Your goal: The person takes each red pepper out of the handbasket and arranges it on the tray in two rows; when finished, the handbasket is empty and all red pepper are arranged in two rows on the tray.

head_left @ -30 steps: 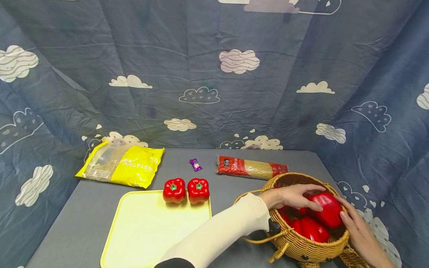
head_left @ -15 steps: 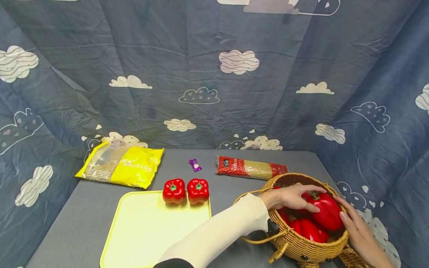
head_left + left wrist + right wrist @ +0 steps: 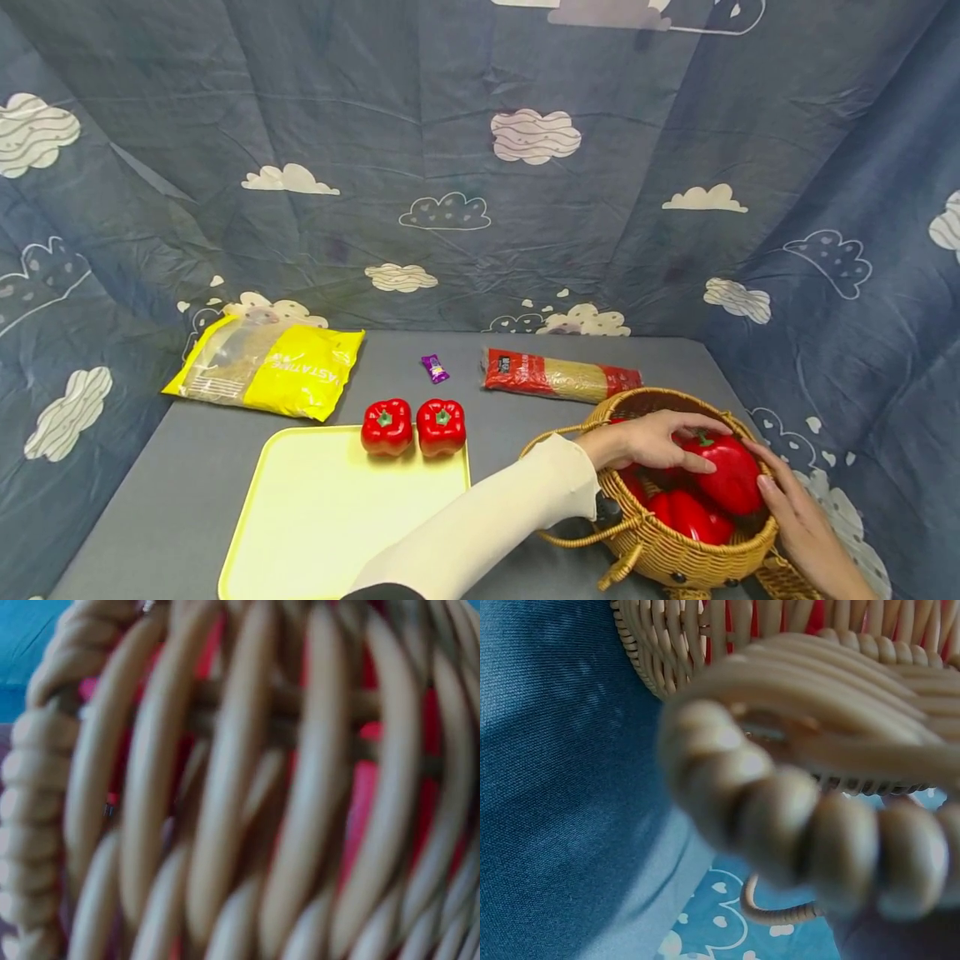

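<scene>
A wicker basket (image 3: 693, 560) at the right holds several glossy red bell peppers. My left hand (image 3: 660, 439), in a cream sleeve, reaches over its left rim, thumb and index finger astride the upper bell pepper (image 3: 727, 477). A lower bell pepper (image 3: 688, 514) lies beside it. On the other side my right hand (image 3: 798, 508) rests along the right rim, its fairly straight fingers against the upper pepper. The left wrist view is filled by the basket's weave (image 3: 232, 765), red showing through. Blurred wicker (image 3: 810, 817) crosses the right wrist view; neither wrist view shows fingers.
A pale yellow tray (image 3: 330, 508) lies left of the basket, with two bell peppers (image 3: 387, 427) at its far right corner. Behind are a yellow pasta bag (image 3: 300, 367), a purple-wrapped candy (image 3: 434, 367) and a red noodle pack (image 3: 558, 375). Cloud-print cloth (image 3: 450, 150) stands behind.
The upper bell pepper has turned slightly and settled a little lower between my hands, its green stem now showing more. Both hands stay almost in place.
</scene>
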A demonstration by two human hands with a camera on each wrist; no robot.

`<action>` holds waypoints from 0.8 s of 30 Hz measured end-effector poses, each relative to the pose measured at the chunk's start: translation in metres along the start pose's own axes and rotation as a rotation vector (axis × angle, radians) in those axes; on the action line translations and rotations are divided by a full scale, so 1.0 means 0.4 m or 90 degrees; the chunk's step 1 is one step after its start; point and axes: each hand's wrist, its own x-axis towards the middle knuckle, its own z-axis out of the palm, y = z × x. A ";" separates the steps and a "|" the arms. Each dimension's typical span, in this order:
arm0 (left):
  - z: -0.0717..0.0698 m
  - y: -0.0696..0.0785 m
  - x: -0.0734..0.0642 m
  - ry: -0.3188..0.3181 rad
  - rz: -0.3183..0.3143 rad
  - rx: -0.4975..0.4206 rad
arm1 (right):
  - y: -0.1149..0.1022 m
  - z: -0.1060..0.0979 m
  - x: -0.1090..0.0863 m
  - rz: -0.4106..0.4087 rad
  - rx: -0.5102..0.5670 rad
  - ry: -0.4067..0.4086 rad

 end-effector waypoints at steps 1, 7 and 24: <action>-0.002 0.000 -0.001 0.005 0.001 -0.002 | 0.001 0.001 -0.001 0.000 0.000 0.000; -0.012 0.002 -0.008 0.029 0.050 -0.006 | 0.007 0.004 -0.005 0.018 -0.005 -0.006; -0.047 0.011 -0.064 0.038 0.183 -0.099 | 0.010 0.009 0.002 -0.010 0.010 0.006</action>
